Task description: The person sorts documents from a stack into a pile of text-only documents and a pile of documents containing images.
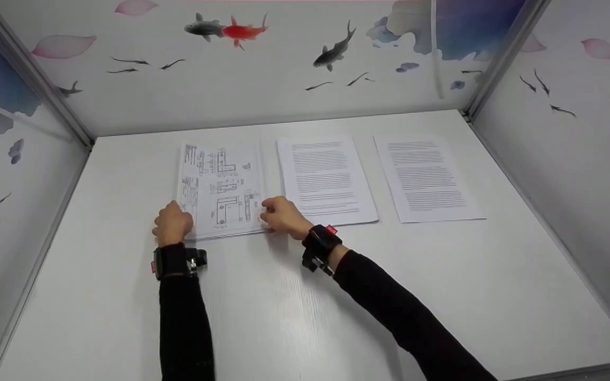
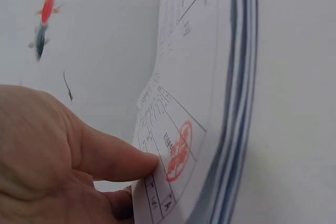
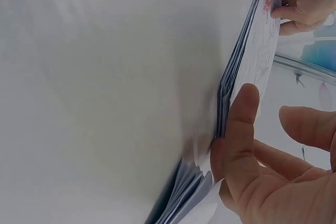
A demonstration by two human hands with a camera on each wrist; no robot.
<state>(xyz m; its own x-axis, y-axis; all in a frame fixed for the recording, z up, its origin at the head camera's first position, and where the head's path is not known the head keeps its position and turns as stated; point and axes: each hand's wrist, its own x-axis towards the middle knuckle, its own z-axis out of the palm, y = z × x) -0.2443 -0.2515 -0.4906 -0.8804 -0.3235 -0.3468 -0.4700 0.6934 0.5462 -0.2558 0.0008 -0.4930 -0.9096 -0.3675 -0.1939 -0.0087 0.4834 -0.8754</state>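
A stack of technical drawings (image 1: 231, 190) lies on the table, its top sheet printed with line figures. My left hand (image 1: 172, 223) is at its lower left side. In the left wrist view the thumb presses on the printed face beside a red stamp (image 2: 180, 151), and the other fingers go behind the edge, so the hand pinches the paper. My right hand (image 1: 286, 217) is at the lower right corner of the same stack. Its fingers touch the edge, while the thumb (image 3: 307, 125) stands apart from the index finger, as the right wrist view shows.
Right of the drawings lies a stack of text pages (image 1: 329, 182), close to my right wrist. Farther right is another text sheet (image 1: 429, 180). Panels with painted fish (image 1: 331, 53) wall the white table (image 1: 262, 317) at the back and sides.
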